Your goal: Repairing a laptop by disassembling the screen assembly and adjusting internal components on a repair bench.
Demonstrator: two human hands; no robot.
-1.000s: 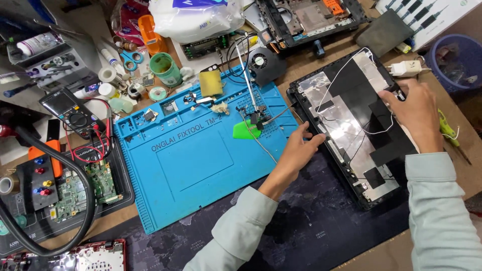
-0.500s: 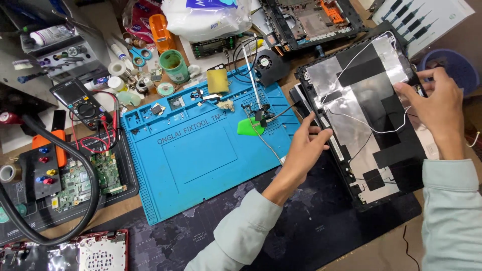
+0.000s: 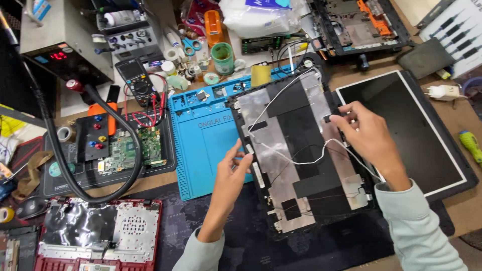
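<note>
Since the earlier frames the laptop lid cover (image 3: 296, 155) has been lifted away from the black screen panel (image 3: 406, 133) and swung leftward, so it now overlaps the right part of the blue repair mat (image 3: 206, 145), while the screen panel lies uncovered on the counter (image 3: 150, 178) to the right. At the far left a thick black hose (image 3: 88, 150) curves around a dark tray holding a green circuit board (image 3: 133, 148), and a red laptop base (image 3: 98, 236) lies at the lower left edge. Behind the tray sits a multimeter (image 3: 133, 75) with red leads, and past it a green pot (image 3: 222, 57) among small rolls and tools. The blue repair mat comes next, its near right corner hidden under the lid cover. The left hand (image 3: 233, 175) rests against the left edge of the lid cover, fingers (image 3: 244, 158) curled lightly onto the rim, thumb upward, gripping that edge. The cover's inner face shows silver foil, black patches and a thin white cable (image 3: 296, 160) running across it. The right hand (image 3: 369, 138) is at the cover's right edge, fingers pinched closed on that edge near the top, with the white cable passing just under the palm. Further right, a white plug adapter (image 3: 444, 92) and a green-handled tool (image 3: 471, 143) lie beside the screen panel.
</note>
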